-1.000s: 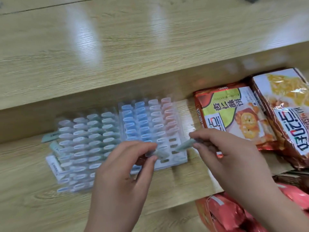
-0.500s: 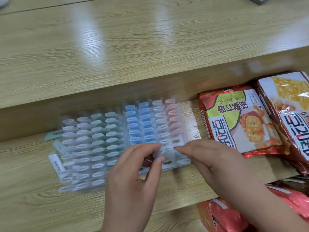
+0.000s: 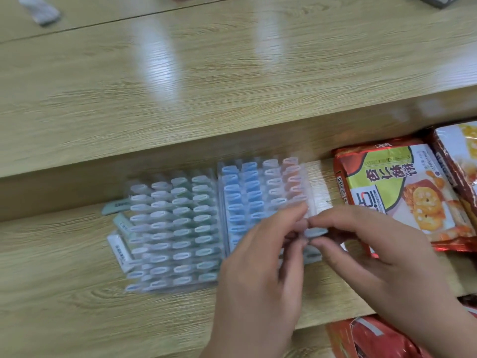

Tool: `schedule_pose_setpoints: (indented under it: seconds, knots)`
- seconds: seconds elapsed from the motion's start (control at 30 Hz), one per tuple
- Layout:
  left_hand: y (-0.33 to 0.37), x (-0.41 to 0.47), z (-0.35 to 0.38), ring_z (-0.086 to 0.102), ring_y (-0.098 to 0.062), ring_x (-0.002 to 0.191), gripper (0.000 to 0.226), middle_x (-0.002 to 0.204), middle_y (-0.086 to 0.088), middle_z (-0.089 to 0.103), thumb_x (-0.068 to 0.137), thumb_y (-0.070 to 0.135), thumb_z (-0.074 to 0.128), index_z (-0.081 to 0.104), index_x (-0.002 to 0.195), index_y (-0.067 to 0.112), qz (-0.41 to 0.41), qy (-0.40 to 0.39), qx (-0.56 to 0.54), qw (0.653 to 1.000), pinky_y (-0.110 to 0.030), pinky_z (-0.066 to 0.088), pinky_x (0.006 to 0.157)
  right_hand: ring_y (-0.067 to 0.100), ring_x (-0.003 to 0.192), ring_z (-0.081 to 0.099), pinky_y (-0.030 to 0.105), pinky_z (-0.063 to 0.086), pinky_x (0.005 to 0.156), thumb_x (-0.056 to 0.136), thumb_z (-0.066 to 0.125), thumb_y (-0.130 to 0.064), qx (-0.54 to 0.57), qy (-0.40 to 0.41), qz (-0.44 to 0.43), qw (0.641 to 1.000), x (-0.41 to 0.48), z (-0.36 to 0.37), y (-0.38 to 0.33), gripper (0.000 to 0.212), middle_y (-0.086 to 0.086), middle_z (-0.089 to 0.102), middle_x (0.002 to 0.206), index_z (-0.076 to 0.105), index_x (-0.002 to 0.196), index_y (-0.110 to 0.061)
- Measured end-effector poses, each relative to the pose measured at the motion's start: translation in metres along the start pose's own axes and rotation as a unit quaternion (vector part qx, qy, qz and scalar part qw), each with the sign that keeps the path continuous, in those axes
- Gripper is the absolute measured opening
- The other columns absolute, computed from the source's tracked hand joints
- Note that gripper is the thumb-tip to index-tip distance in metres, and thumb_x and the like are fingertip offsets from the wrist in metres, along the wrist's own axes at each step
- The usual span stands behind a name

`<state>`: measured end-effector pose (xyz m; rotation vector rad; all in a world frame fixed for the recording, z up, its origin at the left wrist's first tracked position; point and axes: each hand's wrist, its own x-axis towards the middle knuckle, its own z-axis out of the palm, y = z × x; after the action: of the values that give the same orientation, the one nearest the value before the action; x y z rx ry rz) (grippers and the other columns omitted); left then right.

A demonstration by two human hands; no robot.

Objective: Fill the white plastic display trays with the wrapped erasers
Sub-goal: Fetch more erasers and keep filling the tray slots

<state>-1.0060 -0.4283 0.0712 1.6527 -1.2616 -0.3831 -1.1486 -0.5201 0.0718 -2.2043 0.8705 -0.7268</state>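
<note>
Two white plastic display trays lie side by side on the lower wooden shelf. The left tray (image 3: 170,233) holds rows of pale and green wrapped erasers. The right tray (image 3: 260,187) holds blue, white and pink ones in its far rows. Both hands hover over that tray's near right corner. My right hand (image 3: 366,249) pinches a pale blue-green wrapped eraser (image 3: 316,231) at its right end. My left hand (image 3: 258,280) pinches the same eraser's left end with fingertip and thumb. The hands hide the tray's near rows.
Three loose wrapped erasers (image 3: 117,250) lie by the left tray's left edge. Biscuit packets (image 3: 402,192) lie to the right of the trays, and red packets (image 3: 374,337) sit on a lower level. The upper shelf board (image 3: 180,86) overhangs behind the trays.
Both hands came together over the right tray's near right corner. The right hand moved left, and the eraser now sits between both hands' fingertips. The view shifted slightly.
</note>
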Motion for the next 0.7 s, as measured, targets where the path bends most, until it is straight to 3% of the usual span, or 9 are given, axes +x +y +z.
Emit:
schedule_pose_setpoints:
  seconds: [0.13, 0.23, 0.37, 0.53, 0.7]
  knots:
    - [-0.015, -0.007, -0.012, 0.067, -0.003, 0.096, 0.033, 0.11, 0.014, 0.064, 0.091, 0.011, 0.065, 0.065, 0.12, 0.026, 0.009, 0.018, 0.005, 1.0, -0.021, 0.053, 0.082, 0.0, 0.079, 0.064, 0.005, 0.044, 0.07, 0.083, 0.07, -0.023, 0.015, 0.026, 0.039, 0.999, -0.001, 0.003, 0.009, 0.019, -0.019, 0.065, 0.096, 0.062, 0.094, -0.037]
    - [-0.031, -0.01, -0.02, 0.064, -0.003, 0.092, 0.021, 0.103, 0.011, 0.065, 0.089, 0.009, 0.067, 0.072, 0.107, 0.019, -0.007, 0.019, 0.04, 0.999, -0.019, 0.051, 0.078, 0.0, 0.078, 0.066, 0.009, 0.048, 0.068, 0.082, 0.068, -0.022, 0.018, 0.038, 0.072, 0.997, -0.002, 0.002, 0.016, 0.021, -0.022, 0.067, 0.098, 0.061, 0.095, -0.037]
    - [-0.04, -0.011, -0.019, 0.061, -0.012, 0.101, 0.021, 0.106, 0.006, 0.065, 0.093, 0.017, 0.06, 0.073, 0.11, 0.016, 0.029, -0.042, 0.123, 0.991, -0.025, 0.048, 0.086, -0.008, 0.08, 0.064, 0.003, 0.043, 0.069, 0.084, 0.065, -0.026, -0.022, -0.01, 0.078, 0.997, -0.002, 0.005, 0.024, 0.02, -0.027, 0.065, 0.101, 0.061, 0.098, -0.04]
    - [-0.045, -0.013, -0.012, 0.058, -0.019, 0.102, 0.023, 0.111, 0.003, 0.066, 0.094, 0.019, 0.059, 0.075, 0.111, 0.015, 0.055, -0.067, 0.188, 0.978, -0.035, 0.049, 0.085, -0.002, 0.077, 0.064, 0.016, 0.046, 0.064, 0.089, 0.063, -0.033, -0.046, -0.01, 0.076, 0.996, -0.007, 0.01, 0.034, 0.013, -0.021, 0.067, 0.096, 0.064, 0.101, -0.037]
    - [-0.046, -0.013, -0.01, 0.059, -0.025, 0.102, 0.026, 0.114, -0.001, 0.066, 0.093, 0.02, 0.057, 0.075, 0.111, 0.014, 0.073, -0.084, 0.224, 0.968, -0.043, 0.051, 0.082, -0.003, 0.083, 0.065, 0.016, 0.048, 0.069, 0.089, 0.061, -0.035, -0.063, -0.032, 0.067, 0.995, -0.011, 0.017, 0.042, 0.016, -0.024, 0.068, 0.095, 0.064, 0.105, -0.036]
